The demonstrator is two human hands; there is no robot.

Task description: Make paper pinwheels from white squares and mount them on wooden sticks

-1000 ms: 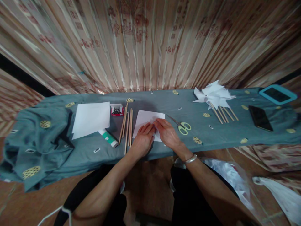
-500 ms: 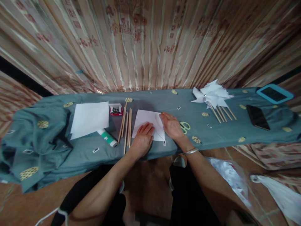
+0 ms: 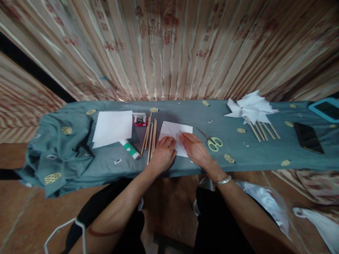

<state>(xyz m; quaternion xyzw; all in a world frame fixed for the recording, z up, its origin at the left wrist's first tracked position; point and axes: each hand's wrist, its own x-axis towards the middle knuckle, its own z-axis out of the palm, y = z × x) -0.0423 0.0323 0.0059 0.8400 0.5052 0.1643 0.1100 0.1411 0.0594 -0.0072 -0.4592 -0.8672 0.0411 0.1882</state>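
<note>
2 hands (image 3: 164, 154) touch white paper (image 3: 182, 127); 1 red box (image 3: 140, 124) holds metallic pieces (image 3: 139, 120).

text: none legible | cloth (image 3: 185, 112): printed tags (image 3: 117, 161), too small to read | curtain (image 3: 159, 70): reddish print (image 3: 171, 24), unreadable

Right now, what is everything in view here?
creased sheet: one, white, middle
stacked sheets: at least two, white, left
small box: one, red and white, left of middle
loose sticks: several, tan, left of middle
tube: one, green and white, below box
scissors: one, green handles, right of middle
pinwheel bunch: one, white, right
phone: one, black, right
dark panel: one, blue rim, right edge
cloth: one, grey-green, beneath these
curtain: count unclear, beige, behind
bags: two, whitish, lower right
bracelet: one, silvery, right wrist
left grip: one, bare, on creased sheet
right grip: one, bare, on creased sheet
</note>
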